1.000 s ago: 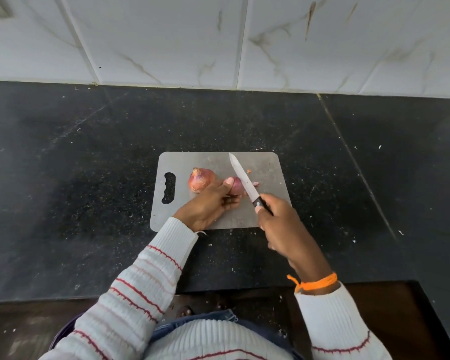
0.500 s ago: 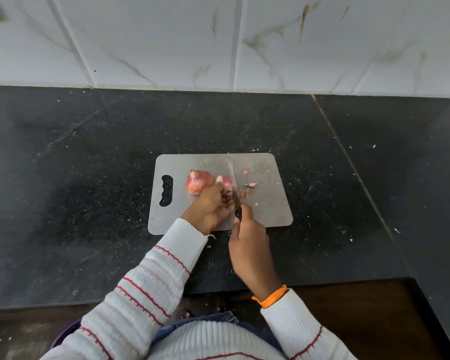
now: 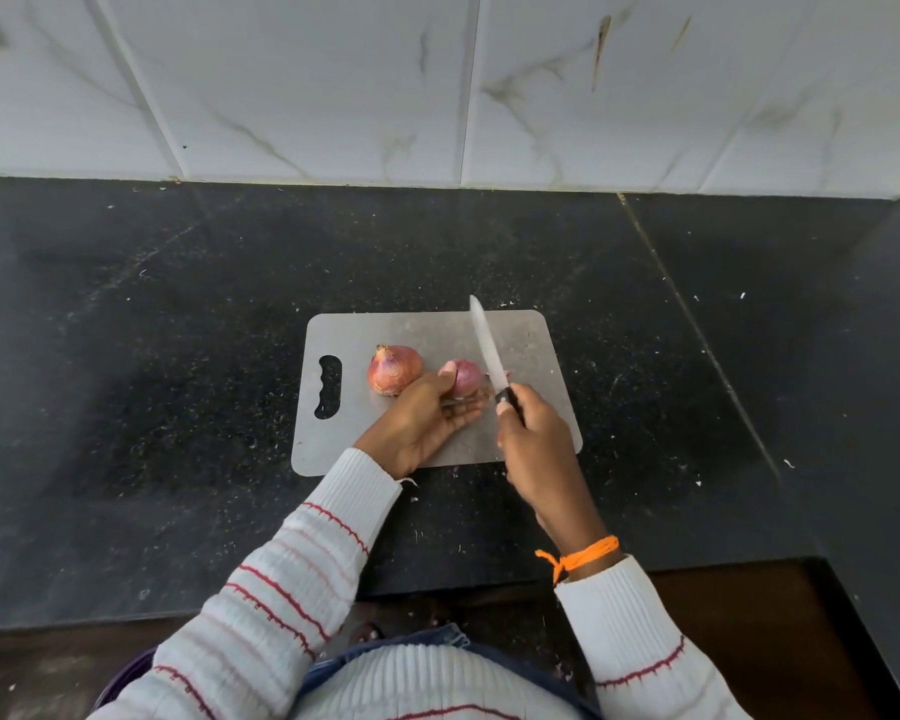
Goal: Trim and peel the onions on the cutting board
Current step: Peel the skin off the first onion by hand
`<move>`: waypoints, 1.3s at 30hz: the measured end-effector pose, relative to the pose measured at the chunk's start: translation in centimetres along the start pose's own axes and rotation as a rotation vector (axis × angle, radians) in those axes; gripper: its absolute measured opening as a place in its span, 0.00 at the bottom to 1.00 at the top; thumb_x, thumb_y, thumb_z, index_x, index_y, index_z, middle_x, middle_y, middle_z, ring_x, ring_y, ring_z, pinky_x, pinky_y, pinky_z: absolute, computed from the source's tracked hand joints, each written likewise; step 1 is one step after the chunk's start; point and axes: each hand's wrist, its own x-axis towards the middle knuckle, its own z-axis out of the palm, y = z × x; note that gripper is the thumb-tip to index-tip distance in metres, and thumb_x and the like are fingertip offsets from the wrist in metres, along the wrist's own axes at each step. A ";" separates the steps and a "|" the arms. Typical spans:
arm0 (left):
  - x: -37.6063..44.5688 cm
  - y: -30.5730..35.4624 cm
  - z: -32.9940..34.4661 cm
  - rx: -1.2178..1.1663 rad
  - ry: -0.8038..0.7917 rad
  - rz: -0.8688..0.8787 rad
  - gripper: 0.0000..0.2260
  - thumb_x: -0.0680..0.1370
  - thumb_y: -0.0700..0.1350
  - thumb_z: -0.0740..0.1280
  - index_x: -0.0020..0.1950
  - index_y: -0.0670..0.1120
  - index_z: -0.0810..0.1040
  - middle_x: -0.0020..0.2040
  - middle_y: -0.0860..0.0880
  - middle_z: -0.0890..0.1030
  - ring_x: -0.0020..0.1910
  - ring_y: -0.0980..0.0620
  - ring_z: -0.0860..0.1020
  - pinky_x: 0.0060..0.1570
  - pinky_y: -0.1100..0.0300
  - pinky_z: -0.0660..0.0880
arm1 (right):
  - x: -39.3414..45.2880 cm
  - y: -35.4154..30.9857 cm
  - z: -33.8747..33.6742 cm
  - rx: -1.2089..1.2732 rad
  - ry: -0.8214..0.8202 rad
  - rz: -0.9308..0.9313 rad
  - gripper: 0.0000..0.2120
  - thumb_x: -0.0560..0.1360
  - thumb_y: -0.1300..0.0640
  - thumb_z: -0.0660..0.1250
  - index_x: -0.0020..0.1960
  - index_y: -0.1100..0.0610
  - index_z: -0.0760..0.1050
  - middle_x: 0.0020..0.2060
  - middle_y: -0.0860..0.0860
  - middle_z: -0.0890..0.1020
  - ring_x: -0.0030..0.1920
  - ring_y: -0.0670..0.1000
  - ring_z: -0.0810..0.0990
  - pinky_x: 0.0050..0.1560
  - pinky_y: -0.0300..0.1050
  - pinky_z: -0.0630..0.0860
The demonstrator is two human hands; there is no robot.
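Two red onions lie on a grey cutting board [image 3: 531, 335]. The left onion [image 3: 392, 370] sits alone with its skin on, near the board's handle slot. My left hand [image 3: 427, 418] holds the right onion [image 3: 466, 377], thumb on top and fingers under its near side. My right hand [image 3: 533, 439] grips the black handle of a knife [image 3: 487, 345]. The blade points away from me, raised just right of the held onion. Small trimmed bits by the blade are mostly hidden.
The board rests on a black speckled counter [image 3: 178, 407] backed by a white tiled wall [image 3: 437, 85]. Small white specks of peel are scattered over the counter. The counter's front edge runs just below my forearms.
My right hand has swung back to the right and lifted the knife, its blade now pointing away over the board. My left hand has turned the onion and keeps hold of it.
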 end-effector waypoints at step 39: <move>-2.8 -1.0 -1.0 0.391 0.079 0.260 0.10 0.75 0.42 0.69 0.55 0.41 0.80 0.50 0.44 0.82 0.47 0.50 0.82 0.42 0.63 0.80 | 1.1 2.4 1.6 0.077 0.073 -0.241 0.20 0.66 0.62 0.77 0.55 0.55 0.74 0.49 0.50 0.78 0.50 0.48 0.77 0.43 0.25 0.72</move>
